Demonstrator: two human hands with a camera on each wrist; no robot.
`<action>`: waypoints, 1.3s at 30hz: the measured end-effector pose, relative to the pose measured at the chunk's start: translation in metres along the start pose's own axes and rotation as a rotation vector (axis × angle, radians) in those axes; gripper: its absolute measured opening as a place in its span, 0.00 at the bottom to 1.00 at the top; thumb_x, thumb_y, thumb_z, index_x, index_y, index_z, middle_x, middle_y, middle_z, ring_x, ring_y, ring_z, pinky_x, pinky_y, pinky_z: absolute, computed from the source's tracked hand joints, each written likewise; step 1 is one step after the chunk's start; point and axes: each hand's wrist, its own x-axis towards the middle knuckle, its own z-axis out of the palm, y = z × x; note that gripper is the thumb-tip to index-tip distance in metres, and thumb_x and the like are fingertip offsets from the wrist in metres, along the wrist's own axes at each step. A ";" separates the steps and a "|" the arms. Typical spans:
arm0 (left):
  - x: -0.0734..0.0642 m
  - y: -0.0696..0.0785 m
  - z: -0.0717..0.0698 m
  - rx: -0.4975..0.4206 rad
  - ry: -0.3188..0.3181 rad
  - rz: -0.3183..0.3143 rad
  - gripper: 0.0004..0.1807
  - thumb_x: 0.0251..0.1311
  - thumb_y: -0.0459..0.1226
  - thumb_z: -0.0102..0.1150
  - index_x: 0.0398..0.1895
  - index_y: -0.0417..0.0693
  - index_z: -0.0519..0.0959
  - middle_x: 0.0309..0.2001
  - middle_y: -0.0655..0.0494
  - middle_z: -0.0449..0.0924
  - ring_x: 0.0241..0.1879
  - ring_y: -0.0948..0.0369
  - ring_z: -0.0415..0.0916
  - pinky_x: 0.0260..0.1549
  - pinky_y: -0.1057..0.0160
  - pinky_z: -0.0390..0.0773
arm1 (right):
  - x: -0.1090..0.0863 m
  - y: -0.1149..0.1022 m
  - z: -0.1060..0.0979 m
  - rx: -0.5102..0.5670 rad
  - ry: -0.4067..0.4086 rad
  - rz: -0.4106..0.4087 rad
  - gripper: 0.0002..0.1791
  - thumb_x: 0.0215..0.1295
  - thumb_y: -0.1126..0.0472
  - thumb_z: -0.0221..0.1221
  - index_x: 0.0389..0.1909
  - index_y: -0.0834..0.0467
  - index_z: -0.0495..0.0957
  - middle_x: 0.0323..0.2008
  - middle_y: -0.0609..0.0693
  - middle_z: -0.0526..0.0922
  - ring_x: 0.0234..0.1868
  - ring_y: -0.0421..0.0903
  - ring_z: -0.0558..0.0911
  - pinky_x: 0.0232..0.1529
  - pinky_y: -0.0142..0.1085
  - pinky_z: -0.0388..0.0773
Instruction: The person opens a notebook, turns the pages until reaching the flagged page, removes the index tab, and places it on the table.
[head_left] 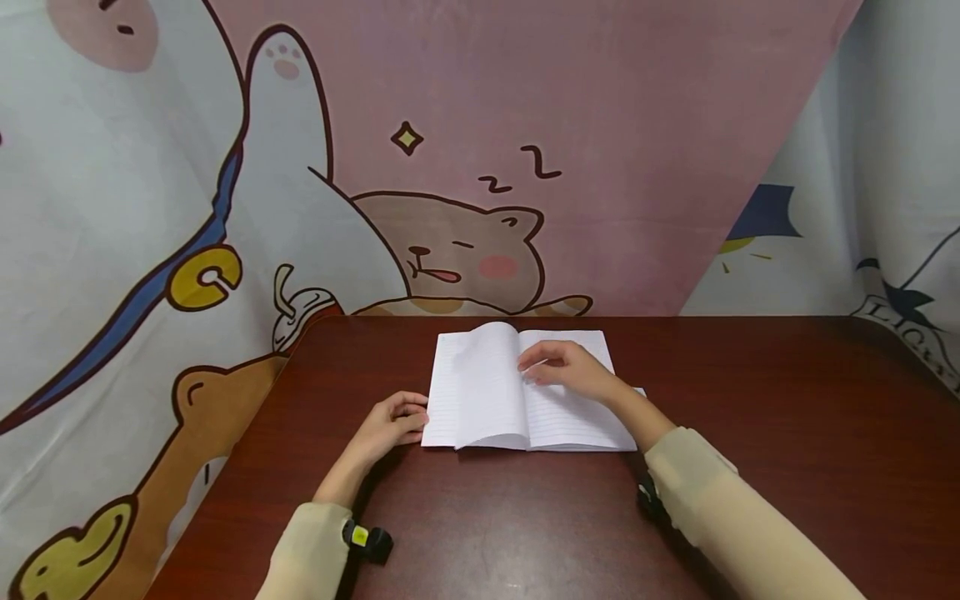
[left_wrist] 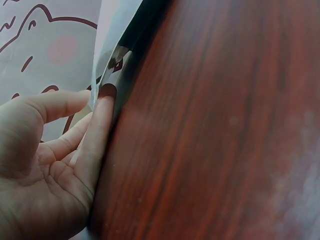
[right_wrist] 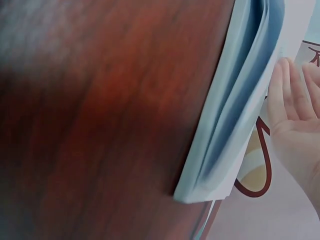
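An open lined notebook lies on the table, one leaf bowing up over its left half. At the notebook's left edge, my left hand pinches the pages and cover; in the left wrist view the thumb is on one side of that edge and a finger on the other. My right hand is over the right page near the spine, beside the raised leaf. Its fingers are extended and close together in the right wrist view, with nothing gripped between them.
The dark red-brown wooden table spreads around the notebook. Behind it hangs a cloth printed with cartoon animals. A black wrist device is strapped at the left sleeve, another under the right one.
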 end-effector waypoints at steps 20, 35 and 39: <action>0.003 -0.005 -0.001 0.011 -0.015 -0.003 0.24 0.62 0.34 0.65 0.59 0.36 0.73 0.49 0.43 0.78 0.40 0.62 0.79 0.43 0.62 0.84 | 0.002 -0.001 0.011 -0.052 -0.104 -0.028 0.15 0.69 0.70 0.56 0.54 0.72 0.77 0.52 0.68 0.82 0.55 0.61 0.81 0.51 0.26 0.79; -0.002 0.001 -0.002 0.011 -0.040 0.014 0.26 0.62 0.32 0.64 0.61 0.33 0.70 0.51 0.40 0.77 0.40 0.63 0.78 0.44 0.62 0.84 | 0.002 -0.008 -0.001 -0.099 -0.073 -0.035 0.16 0.69 0.69 0.57 0.55 0.70 0.78 0.53 0.67 0.82 0.56 0.61 0.82 0.51 0.25 0.77; -0.002 0.000 -0.002 0.015 -0.038 0.017 0.26 0.62 0.32 0.65 0.61 0.34 0.70 0.51 0.40 0.77 0.40 0.63 0.78 0.43 0.62 0.84 | 0.001 -0.010 -0.008 -0.099 -0.048 -0.038 0.16 0.69 0.68 0.58 0.55 0.70 0.78 0.54 0.67 0.82 0.56 0.60 0.82 0.51 0.25 0.77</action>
